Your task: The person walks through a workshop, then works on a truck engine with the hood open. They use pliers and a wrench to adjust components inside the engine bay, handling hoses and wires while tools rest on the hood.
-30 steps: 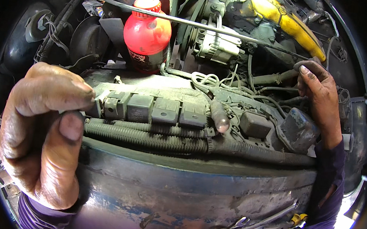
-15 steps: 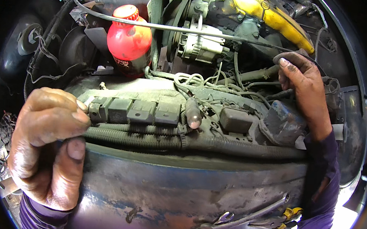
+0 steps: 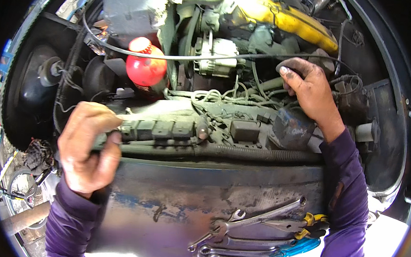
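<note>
My left hand (image 3: pixel 89 147) hovers at the left end of a row of dark square relays (image 3: pixel 160 130). Its fingers are curled, the thumb stands apart from them, and nothing shows between them. Over the right part of the engine bay, my right hand (image 3: pixel 307 85) is closed in a pinch above a dark box-shaped part (image 3: pixel 292 128). Anything within that pinch is too dark to make out. A thin black cable (image 3: pixel 191 58) stretches across the bay, passing in front of a red bottle (image 3: pixel 146 68) and just beyond my right hand.
Several wrenches (image 3: pixel 256 216), yellow-handled pliers (image 3: pixel 308 225) and a blue-handled screwdriver (image 3: pixel 297 249) lie on the metal front panel (image 3: pixel 164 192). Ribbed conduit (image 3: pixel 255 153) runs behind that panel. Farther back are an alternator (image 3: pixel 217 56) and a yellow engine part (image 3: pixel 292 23).
The view has drawn back, so both hands look smaller and more of the tools shows. In the picture, my left hand has shifted right and my right hand left; their finger poses look alike.
</note>
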A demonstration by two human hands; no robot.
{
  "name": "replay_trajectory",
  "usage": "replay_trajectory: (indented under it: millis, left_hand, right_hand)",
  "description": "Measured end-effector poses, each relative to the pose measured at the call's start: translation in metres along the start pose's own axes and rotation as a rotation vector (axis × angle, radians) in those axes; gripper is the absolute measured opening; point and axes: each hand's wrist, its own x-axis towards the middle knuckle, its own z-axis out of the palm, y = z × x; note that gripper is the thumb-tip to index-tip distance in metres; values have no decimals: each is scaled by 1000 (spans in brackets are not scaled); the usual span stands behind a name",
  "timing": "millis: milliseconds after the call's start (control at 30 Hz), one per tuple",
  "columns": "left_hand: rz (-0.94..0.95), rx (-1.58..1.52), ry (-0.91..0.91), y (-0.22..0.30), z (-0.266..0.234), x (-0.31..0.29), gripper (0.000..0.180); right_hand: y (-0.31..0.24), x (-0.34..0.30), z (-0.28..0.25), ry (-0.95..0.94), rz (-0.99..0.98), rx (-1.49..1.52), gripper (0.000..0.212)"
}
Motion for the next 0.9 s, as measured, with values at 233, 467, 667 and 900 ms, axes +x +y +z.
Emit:
replay_trajectory:
  millis: [233,467,667,900]
  left_hand:
    - [93,53,-84,-6,3,-6,24]
    - [103,111,-169,3,-1,-9,21]
    - [124,149,-188,5,0,-11,21]
    - [156,167,-193,3,0,-13,22]
  right_hand:
    - [11,-6,1,-15,-7,124,24]
    - [3,-8,6,15,4,11,23]
    - [5,-7,6,0,-48,-8,24]
    - [5,-7,6,-8,-62,-5,23]
